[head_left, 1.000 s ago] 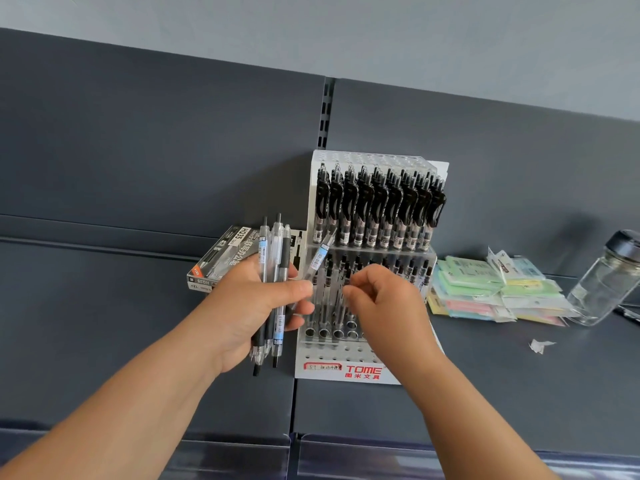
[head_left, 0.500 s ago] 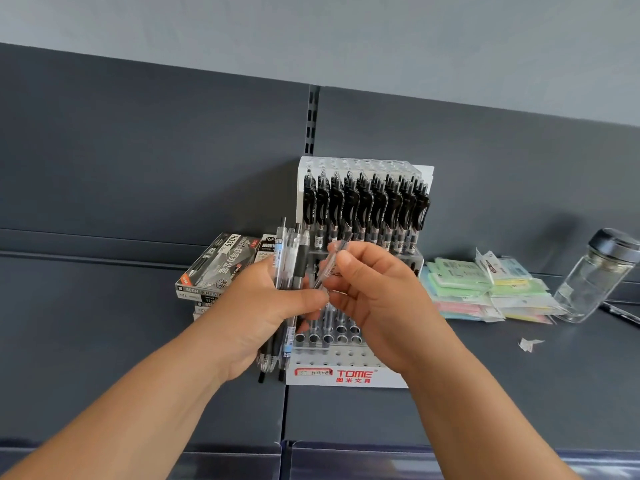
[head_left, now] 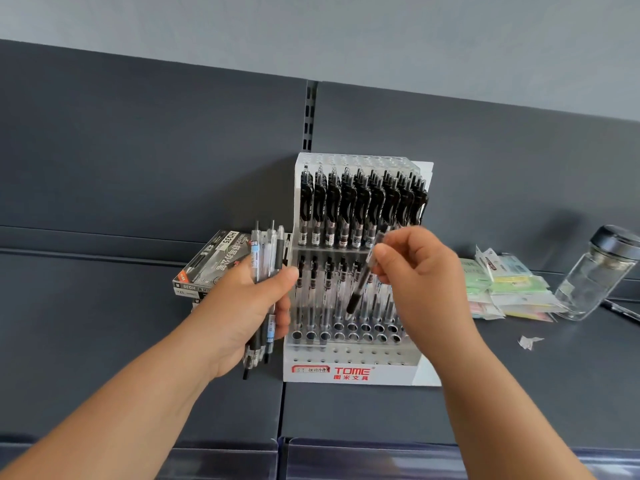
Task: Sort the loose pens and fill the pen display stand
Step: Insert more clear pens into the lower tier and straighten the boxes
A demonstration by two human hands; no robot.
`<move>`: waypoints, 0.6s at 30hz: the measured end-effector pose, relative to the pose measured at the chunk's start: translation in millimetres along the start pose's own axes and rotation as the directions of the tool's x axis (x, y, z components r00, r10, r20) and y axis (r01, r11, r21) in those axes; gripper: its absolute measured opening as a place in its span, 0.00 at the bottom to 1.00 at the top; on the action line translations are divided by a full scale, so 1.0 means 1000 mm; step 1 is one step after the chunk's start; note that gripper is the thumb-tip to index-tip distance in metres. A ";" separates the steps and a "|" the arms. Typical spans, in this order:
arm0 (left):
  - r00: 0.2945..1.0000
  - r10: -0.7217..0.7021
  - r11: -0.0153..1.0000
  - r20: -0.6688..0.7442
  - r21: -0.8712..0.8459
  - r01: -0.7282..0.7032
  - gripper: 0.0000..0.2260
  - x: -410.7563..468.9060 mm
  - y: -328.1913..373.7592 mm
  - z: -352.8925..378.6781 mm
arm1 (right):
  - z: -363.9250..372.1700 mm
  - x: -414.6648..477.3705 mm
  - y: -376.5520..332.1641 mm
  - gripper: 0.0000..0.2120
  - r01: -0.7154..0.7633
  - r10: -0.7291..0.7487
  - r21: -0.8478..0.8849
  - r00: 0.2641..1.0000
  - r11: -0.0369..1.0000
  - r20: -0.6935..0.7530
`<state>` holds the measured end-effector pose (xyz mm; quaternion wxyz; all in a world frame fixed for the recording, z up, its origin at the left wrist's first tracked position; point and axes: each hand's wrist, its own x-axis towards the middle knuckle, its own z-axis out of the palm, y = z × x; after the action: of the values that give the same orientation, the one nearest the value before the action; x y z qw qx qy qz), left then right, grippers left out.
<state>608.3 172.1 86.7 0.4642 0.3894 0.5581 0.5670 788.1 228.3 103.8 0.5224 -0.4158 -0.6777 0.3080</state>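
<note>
A white tiered pen display stand stands on the dark shelf against the back panel. Its upper row is packed with black-clip pens; the row below holds several pens, with open holes in front. My left hand grips a bundle of several clear pens upright, just left of the stand. My right hand pinches a single pen with a black grip, tilted tip-down over the lower rows of holes.
Stacked pen boxes lie left of the stand, behind my left hand. To the right lies a pile of pastel packets, then a glass jar with a dark lid, a paper scrap and a loose pen at the edge.
My right hand drew one pen out of the left hand's bundle and carried it rightward, over the stand's lower rows. The left hand kept its grip on the bundle.
</note>
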 end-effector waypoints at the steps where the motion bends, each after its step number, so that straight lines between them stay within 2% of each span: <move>1: 1.000 0.003 1.000 0.002 0.023 -0.003 0.06 -0.001 0.000 0.001 | 0.004 -0.002 0.004 0.07 -0.009 0.009 -0.027 1.000 1.000 0.004; 6: 0.999 -0.035 0.999 0.004 0.011 0.035 0.13 -0.002 -0.001 0.002 | 0.017 -0.008 0.020 0.08 -0.050 0.056 -0.121 0.997 0.991 0.049; 9: 0.998 -0.054 0.997 0.021 -0.046 0.055 0.09 -0.004 -0.001 0.000 | 0.023 -0.015 0.031 0.07 -0.076 0.114 -0.261 0.984 0.962 0.135; 13: 0.998 -0.032 0.999 0.063 0.003 0.032 0.05 -0.007 0.000 -0.001 | 0.024 -0.018 0.034 0.07 -0.119 0.183 -0.367 0.972 0.923 0.144; 16: 0.995 -0.014 1.000 0.103 -0.004 0.014 0.03 -0.010 0.002 -0.001 | 0.020 -0.016 0.019 0.05 -0.037 0.095 -0.415 0.988 0.909 0.120; 18: 0.991 -0.014 0.999 0.134 -0.029 0.018 0.03 -0.012 0.003 0.002 | 0.018 -0.014 0.006 0.05 -0.010 0.035 -0.304 0.997 0.953 0.076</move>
<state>613.3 161.5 91.0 0.5110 0.4151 0.5203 0.5439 773.5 218.9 87.7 0.4212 -0.4860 -0.7327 0.2225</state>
